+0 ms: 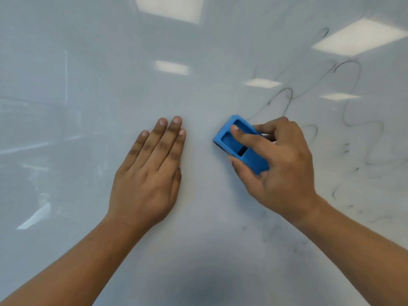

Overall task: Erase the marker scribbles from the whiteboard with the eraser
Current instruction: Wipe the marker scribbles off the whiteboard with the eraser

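The whiteboard (88, 107) fills the whole view. A blue eraser (229, 141) lies against it just right of centre, and my right hand (280, 168) grips it, index finger on top, thumb along its lower edge. Thin dark marker scribbles (351, 93) loop over the board's right part, above and to the right of the eraser. Fainter smudges (344, 195) lie lower right. My left hand (150, 180) rests flat on the board left of the eraser, fingers together, holding nothing.
Ceiling light reflections (357, 37) glare on the glossy board at the top and upper right. Faint grey smears (271, 235) show on the board below my right hand.
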Available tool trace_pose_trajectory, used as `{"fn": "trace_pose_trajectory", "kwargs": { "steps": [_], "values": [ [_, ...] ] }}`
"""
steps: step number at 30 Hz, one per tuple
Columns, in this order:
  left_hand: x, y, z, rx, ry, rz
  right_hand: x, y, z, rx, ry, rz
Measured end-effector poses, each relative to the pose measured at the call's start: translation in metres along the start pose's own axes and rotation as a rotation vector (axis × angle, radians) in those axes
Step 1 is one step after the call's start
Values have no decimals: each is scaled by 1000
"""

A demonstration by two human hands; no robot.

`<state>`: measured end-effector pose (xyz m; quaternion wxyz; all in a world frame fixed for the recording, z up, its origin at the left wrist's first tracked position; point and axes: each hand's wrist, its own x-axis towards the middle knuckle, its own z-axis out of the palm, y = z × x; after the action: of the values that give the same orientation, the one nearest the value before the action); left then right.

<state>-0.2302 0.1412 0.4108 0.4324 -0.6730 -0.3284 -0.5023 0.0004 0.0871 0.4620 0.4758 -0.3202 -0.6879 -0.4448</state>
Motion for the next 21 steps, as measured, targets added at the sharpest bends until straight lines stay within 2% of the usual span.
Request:
{"fn": "trace_pose_trajectory", "kwargs": {
  "steps": [2,3,8,11,13,17,21],
  "values": [
    [0,0,0,3,-3,0,0,-5,1,47,20,57],
    [-1,0,0,-2,-4,-1,-16,-11,6,67,-11,28],
    [-3,-2,5,-8,41,27,-65,-43,16,74,-205,-196],
    [2,-1,6,20,104,30,-23,-20,5,-3,-156,-405],
    [5,2,8,49,133,8,20,6,-2,-46,-101,-364],
    [43,9,6,-16,194,-39,125,42,-19,-106,55,-121],
    [80,10,6,-100,179,-53,112,32,-14,-67,-28,-166]
  ]
}}
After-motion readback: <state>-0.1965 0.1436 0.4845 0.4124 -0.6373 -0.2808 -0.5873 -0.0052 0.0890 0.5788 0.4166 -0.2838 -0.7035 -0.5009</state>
